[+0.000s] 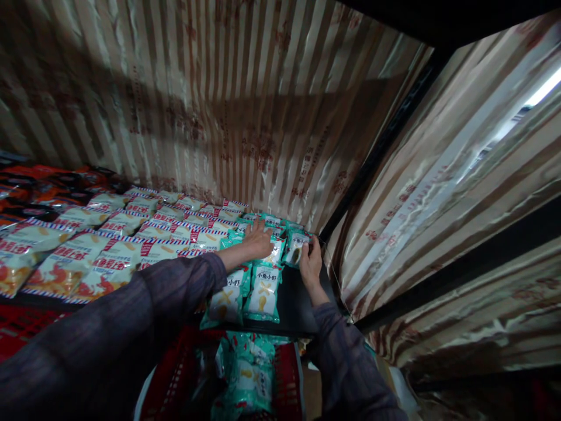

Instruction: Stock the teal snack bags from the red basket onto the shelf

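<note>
Teal and white snack packets (263,291) lie in rows at the right end of a dark shelf (294,304). My left hand (258,240) rests flat, fingers spread, on the packets at the back of the rows. My right hand (310,261) is closed on the edge of one teal snack packet (295,245) at the far right, near the shelf's corner. Both arms wear dark striped sleeves.
White snack bags with red and blue trim (131,234) fill the shelf's middle, orange-red bags (39,181) the far left. Below me a red basket (175,374) holds more teal packets (248,374). Striped shiny sheeting (245,105) backs the shelf; a black post (377,152) stands right.
</note>
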Motion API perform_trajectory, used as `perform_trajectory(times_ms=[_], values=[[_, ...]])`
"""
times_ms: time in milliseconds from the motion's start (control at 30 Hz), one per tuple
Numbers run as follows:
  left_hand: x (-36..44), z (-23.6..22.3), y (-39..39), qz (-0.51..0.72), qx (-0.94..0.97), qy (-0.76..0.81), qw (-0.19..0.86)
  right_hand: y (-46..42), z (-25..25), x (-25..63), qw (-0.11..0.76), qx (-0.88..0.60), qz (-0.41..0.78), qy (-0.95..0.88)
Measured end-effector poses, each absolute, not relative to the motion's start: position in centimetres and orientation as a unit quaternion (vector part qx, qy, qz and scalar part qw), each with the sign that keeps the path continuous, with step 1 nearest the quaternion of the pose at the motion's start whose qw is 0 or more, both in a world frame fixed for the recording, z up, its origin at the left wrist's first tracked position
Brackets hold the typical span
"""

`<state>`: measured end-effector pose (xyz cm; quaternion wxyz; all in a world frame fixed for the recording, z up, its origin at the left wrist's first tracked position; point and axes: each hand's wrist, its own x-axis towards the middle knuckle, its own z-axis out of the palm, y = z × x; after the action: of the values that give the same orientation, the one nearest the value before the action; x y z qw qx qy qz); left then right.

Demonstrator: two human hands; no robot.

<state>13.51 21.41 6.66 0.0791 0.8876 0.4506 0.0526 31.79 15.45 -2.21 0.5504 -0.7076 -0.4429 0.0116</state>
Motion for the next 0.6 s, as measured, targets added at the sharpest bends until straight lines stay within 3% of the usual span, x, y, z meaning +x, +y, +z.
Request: perform_trajectory(times_ms=[300, 600], values=[[19.9, 5.9, 19.0, 0.070, 0.911, 0.402, 0.054, 16.8, -3.8, 35.2, 0.506, -0.716, 0.061, -0.477], [22.1, 2.8, 20.4, 0.089, 0.924, 0.371, -0.013, 17.5, -3.8, 36.6, 0.536, -0.700, 0.198, -0.429]])
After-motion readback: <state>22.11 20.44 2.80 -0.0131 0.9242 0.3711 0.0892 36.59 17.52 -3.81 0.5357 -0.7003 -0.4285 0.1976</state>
